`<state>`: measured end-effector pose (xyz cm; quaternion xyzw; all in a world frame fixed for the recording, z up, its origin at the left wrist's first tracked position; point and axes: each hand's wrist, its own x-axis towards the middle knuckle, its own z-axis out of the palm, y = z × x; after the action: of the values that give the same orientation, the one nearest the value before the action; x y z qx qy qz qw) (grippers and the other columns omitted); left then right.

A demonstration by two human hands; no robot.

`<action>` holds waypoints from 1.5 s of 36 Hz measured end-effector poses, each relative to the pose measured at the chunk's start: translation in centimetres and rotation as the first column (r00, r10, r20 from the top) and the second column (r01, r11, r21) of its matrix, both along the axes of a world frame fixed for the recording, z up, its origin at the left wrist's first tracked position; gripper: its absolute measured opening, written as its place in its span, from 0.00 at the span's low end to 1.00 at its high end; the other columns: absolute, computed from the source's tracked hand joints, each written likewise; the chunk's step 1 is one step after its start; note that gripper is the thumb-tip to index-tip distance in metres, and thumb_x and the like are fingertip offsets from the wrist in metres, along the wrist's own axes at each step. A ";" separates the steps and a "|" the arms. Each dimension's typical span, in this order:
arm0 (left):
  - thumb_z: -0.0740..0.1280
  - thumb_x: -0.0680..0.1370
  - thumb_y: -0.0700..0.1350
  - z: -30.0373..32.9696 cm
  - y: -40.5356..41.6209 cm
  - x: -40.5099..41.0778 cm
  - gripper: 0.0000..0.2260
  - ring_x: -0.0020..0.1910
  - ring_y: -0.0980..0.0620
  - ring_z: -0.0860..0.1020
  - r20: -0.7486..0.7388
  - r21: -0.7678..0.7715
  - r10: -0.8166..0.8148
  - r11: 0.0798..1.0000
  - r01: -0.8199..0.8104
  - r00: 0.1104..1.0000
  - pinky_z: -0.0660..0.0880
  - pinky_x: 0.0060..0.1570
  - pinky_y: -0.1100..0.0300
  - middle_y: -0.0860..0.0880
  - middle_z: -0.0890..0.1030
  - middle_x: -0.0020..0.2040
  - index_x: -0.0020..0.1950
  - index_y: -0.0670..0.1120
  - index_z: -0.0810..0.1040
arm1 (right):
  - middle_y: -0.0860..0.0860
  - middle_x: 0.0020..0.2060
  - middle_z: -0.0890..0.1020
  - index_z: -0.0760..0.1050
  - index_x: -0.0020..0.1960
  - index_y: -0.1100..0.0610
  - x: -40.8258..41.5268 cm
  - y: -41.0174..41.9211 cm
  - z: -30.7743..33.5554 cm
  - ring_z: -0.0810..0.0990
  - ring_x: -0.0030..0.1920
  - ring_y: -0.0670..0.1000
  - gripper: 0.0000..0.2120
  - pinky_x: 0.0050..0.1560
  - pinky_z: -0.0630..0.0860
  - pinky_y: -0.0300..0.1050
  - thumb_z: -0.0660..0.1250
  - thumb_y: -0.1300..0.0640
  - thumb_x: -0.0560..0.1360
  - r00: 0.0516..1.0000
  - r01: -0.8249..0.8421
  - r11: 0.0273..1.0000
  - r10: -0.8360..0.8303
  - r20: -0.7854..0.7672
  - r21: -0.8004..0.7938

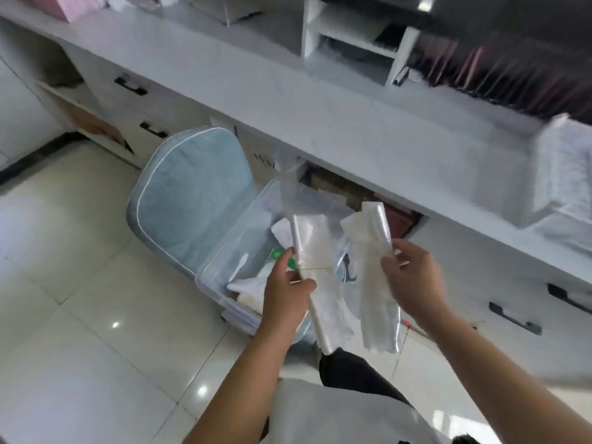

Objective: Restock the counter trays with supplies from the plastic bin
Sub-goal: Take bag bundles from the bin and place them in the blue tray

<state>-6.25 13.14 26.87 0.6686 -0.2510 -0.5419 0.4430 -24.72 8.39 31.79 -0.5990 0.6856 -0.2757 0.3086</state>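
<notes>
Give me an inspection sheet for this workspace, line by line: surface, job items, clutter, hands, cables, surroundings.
Surface: white counter, blurred by motion.
Job's things: clear plastic bin on the blue chair cushion, holding mixed packets; left bundle of clear bags bound by a rubber band, right bundle of clear bags, both held above the bin; clear tray at the counter's right end holds similar packets.
Clutter: white cubby shelf and dark upright items on the counter; too blurred to identify.
Hands: left hand grips the left bundle; right hand grips the right bundle.
Cables: nothing seen.
Surroundings: tiled floor, drawers with black handles.
</notes>
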 end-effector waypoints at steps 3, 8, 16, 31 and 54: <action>0.69 0.73 0.36 0.6 0.7 -3.8 0.29 0.43 0.57 0.83 0.003 -0.087 -0.088 0.992 0.087 0.996 0.77 0.42 0.61 0.52 0.83 0.48 0.65 0.64 0.71 | 0.42 0.39 0.81 0.80 0.56 0.47 0.2 2.5 0.5 0.79 0.37 0.45 0.13 0.35 0.74 0.39 0.62 0.59 0.76 0.989 0.014 1.000 -0.016 -0.145 -0.011; 0.70 0.74 0.37 2.0 2.1 -8.6 0.26 0.43 0.62 0.82 0.041 -0.173 -0.244 0.953 0.247 0.969 0.78 0.37 0.68 0.57 0.83 0.47 0.65 0.63 0.72 | 0.50 0.50 0.84 0.77 0.62 0.50 -1.5 6.3 1.0 0.81 0.46 0.50 0.16 0.44 0.80 0.47 0.62 0.58 0.77 0.986 0.084 0.996 -0.085 -0.145 -0.012; 0.69 0.77 0.38 4.2 3.7 -14.4 0.25 0.50 0.51 0.83 0.031 -0.235 -0.406 0.885 0.402 0.913 0.82 0.46 0.59 0.51 0.83 0.52 0.70 0.58 0.74 | 0.50 0.47 0.83 0.81 0.56 0.51 -7.2 9.0 3.7 0.82 0.44 0.49 0.16 0.47 0.82 0.53 0.58 0.45 0.78 0.982 0.187 0.982 -0.188 0.029 0.023; 0.66 0.75 0.39 7.0 4.5 -34.4 0.25 0.55 0.46 0.83 -0.186 -0.375 -0.738 0.664 0.647 0.649 0.79 0.48 0.53 0.46 0.82 0.61 0.70 0.59 0.74 | 0.48 0.42 0.87 0.79 0.52 0.45 -32.3 14.4 5.6 0.87 0.39 0.52 0.19 0.36 0.83 0.47 0.81 0.48 0.63 0.779 0.215 0.972 -0.226 0.585 0.090; 0.74 0.69 0.35 9.1 -1.5 -61.8 0.33 0.61 0.45 0.81 0.080 -0.281 -0.960 0.236 0.930 0.268 0.78 0.61 0.43 0.47 0.82 0.63 0.69 0.60 0.75 | 0.47 0.69 0.70 0.59 0.72 0.36 -58.2 16.0 5.5 0.73 0.66 0.50 0.43 0.59 0.78 0.57 0.79 0.56 0.67 0.572 0.712 0.702 -0.583 0.577 0.003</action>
<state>-68.00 11.60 35.96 0.2830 -0.6499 -0.6940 0.1263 -82.96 24.36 37.30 -0.2324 0.7053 -0.6026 0.2921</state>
